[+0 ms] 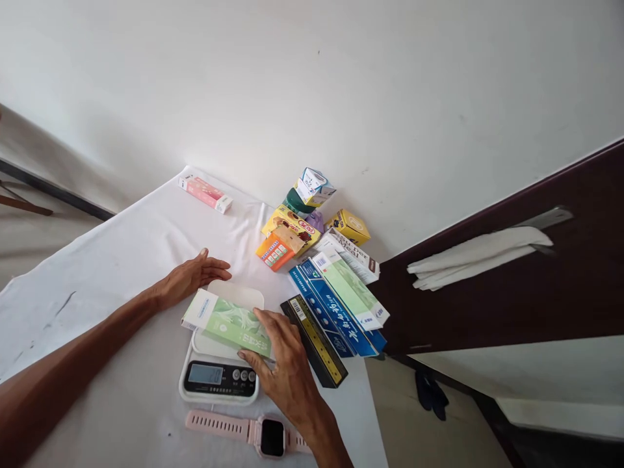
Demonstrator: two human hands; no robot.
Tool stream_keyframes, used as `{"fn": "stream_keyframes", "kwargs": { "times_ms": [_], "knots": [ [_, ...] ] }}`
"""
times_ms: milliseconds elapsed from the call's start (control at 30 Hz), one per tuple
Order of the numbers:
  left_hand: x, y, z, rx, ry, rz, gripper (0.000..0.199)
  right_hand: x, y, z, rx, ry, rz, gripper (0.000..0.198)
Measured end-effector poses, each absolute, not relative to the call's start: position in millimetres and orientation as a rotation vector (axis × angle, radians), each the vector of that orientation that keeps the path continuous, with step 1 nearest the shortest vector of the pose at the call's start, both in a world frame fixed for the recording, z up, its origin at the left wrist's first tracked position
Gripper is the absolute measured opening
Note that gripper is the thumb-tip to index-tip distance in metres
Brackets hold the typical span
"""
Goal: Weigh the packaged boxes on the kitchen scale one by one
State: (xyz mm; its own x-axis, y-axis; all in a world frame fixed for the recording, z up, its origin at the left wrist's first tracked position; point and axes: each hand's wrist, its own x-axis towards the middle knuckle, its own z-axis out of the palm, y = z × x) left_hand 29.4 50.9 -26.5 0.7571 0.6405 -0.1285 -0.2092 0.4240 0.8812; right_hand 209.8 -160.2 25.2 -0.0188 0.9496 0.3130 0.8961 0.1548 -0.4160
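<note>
A white kitchen scale with a black display panel sits on the table, its screen lit and its digits hard to read. Across its pale platform lies a light green and white carton. My right hand grips the carton's right end, thumb on the near side and fingers on the far side. My left hand rests just beyond the carton's left end, fingers stretched out and holding nothing. In front of the scale lies a pink-strapped smartwatch, partly hidden behind my right wrist.
To the right are a long black box, a blue box and another green carton. Several small boxes, including an orange one, cluster near the wall. A pink box lies at the far left. A white cloth hangs on the right.
</note>
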Motion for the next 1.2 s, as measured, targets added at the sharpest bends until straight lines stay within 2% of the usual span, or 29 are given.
{"fn": "stream_keyframes", "kwargs": {
  "times_ms": [200,367,567,900,1067,1133,1200],
  "knots": [
    [29.1,53.7,-29.2,1.030,0.450,0.555,0.066,232.2,-187.6,39.1,-1.840,-1.707,-0.060,0.050],
    [29.7,53.6,-29.3,1.035,0.441,0.565,0.061,274.4,-211.4,56.4,-2.037,-1.406,-0.319,0.055],
    [29.5,53.0,-28.3,1.032,0.429,0.568,0.059,302.1,-228.0,41.1,-2.174,-1.171,-0.294,0.065],
    [30.3,53.5,-28.5,1.025,0.448,0.560,0.062,302.2,-224.8,-4.3,-2.213,-1.304,-0.216,0.064],
    [30.7,52.8,-34.0,1.022,0.445,0.582,0.063,292.4,-220.0,20.3,-2.230,-1.432,-0.529,0.069],
    [30.5,51.5,-36.0,1.033,0.429,0.591,0.064,283.4,-207.3,38.9,-2.156,-1.495,-0.667,0.064],
    [30.6,49.8,-36.3,1.041,0.412,0.597,0.065,270.2,-183.7,55.2,-2.011,-1.598,-0.652,0.052]
  ]
}}
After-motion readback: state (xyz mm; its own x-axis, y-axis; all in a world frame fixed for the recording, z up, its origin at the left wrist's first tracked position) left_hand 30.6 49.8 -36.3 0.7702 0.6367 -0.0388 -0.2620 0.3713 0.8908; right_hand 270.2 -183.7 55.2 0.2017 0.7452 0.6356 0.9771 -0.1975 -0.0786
